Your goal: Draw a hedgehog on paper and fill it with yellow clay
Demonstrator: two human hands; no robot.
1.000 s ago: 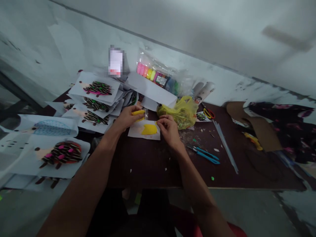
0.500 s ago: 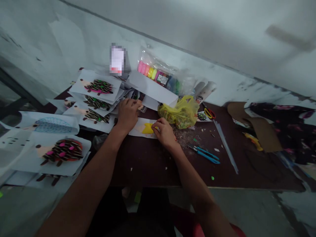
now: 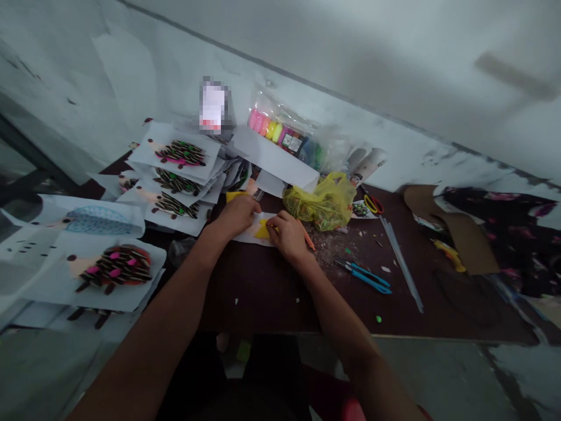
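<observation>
A small white paper (image 3: 250, 235) lies on the dark table with a yellow shape (image 3: 262, 229) on it. My left hand (image 3: 240, 215) rests on the paper's left part, its fingers curled, and what they hold, if anything, is hidden. From the right, my right hand (image 3: 287, 234) has its thumb and fingers pinched at the yellow shape; anything between them is too small to make out. A yellow piece (image 3: 235, 195) shows just behind my left hand. An orange stick-like thing (image 3: 305, 235) lies beside my right hand.
Stacked papers with hedgehog figures (image 3: 182, 153) fill the left side. Behind my hands are a yellow plastic bag (image 3: 324, 202) and a bag of coloured tubs (image 3: 280, 131). To the right lie blue-handled snips (image 3: 368, 277), scissors (image 3: 373, 204), clear sticks (image 3: 402, 263) and brown cardboard (image 3: 464, 234).
My left hand has moved toward my right hand and lower over the paper. The yellow piece behind it and the orange stick now show. The whole view has shifted slightly.
</observation>
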